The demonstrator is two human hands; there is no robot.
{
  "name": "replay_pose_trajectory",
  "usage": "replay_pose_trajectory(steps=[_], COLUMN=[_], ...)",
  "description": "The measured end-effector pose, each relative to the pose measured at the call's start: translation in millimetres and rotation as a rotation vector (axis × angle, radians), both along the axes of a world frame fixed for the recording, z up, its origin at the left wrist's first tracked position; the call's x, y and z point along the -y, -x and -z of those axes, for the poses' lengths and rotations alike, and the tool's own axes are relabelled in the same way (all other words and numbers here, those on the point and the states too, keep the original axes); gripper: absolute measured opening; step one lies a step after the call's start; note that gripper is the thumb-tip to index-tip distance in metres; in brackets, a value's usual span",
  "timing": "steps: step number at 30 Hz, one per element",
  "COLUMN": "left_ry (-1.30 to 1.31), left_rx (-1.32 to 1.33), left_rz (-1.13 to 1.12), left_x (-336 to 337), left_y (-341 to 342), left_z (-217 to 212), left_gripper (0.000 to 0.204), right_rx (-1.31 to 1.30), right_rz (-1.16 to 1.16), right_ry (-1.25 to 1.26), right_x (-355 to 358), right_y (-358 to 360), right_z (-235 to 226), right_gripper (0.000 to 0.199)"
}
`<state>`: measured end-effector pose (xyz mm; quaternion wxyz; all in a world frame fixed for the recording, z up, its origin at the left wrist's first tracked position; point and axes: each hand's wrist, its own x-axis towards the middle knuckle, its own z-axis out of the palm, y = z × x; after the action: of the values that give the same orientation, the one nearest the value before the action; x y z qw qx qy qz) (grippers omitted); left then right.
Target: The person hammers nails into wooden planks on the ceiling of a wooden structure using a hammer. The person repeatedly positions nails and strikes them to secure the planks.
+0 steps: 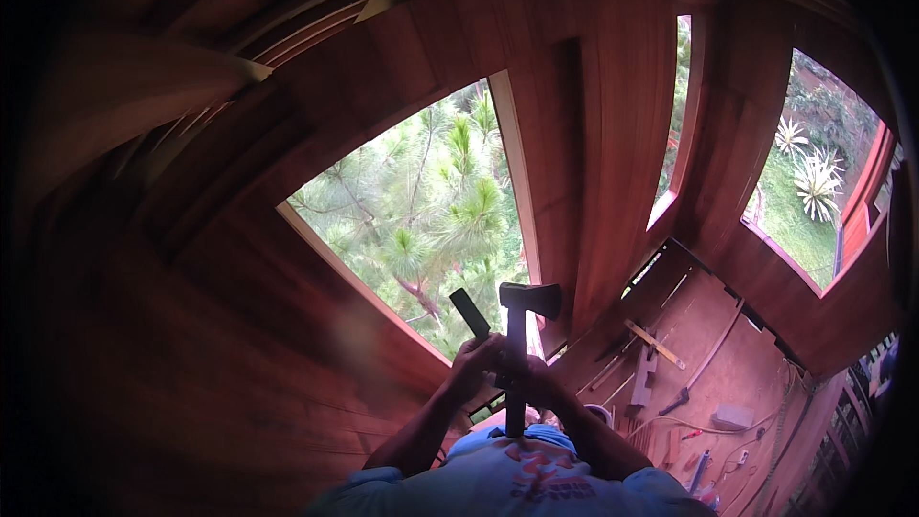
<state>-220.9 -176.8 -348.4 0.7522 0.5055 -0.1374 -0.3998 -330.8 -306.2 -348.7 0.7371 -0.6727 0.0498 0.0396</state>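
Note:
In front of my chest I hold a hatchet (516, 345) upright, its dark head at the top and its blade edge toward the right. My right hand (533, 384) is closed around the middle of its handle. The handle's lower end reaches down to my shirt. My left hand (476, 364) is closed on a dark, flat rectangular bar (469, 312) that sticks up just left of the hatchet head. The left fingers are close to the hatchet handle; whether they touch it I cannot tell.
A large window opening (421, 220) with pine branches outside lies ahead in the wooden wall (603, 124). On the plank floor (708, 325) at the right lie a wooden-handled tool (656, 344), a long curved-handled tool (710, 356), a grey block (732, 417) and cords.

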Motion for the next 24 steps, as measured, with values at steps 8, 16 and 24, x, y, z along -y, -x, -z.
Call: replay_pose_trajectory(steps=[8,16,24], left_ry=[0.167,0.121,-0.354], left_rx=[0.467,1.007,1.31], left_rz=[-0.629,-1.258,-1.512], left_x=[-58.8,-199.0,-229.4], left_y=[-64.3,-184.0,-211.8], left_z=[-62.8,-216.4,-291.6], left_gripper=[0.031,0.03,0.04], right_rx=[0.126,0.3,0.804], right_rz=[0.099,0.236,0.235], right_ry=[0.236,0.481,0.051], right_x=[-9.7,-31.6,-83.0], right_y=[-26.3,-117.3,-185.5], right_z=[-29.6,-101.1,-201.8], right_gripper=[0.027,0.039,0.051])
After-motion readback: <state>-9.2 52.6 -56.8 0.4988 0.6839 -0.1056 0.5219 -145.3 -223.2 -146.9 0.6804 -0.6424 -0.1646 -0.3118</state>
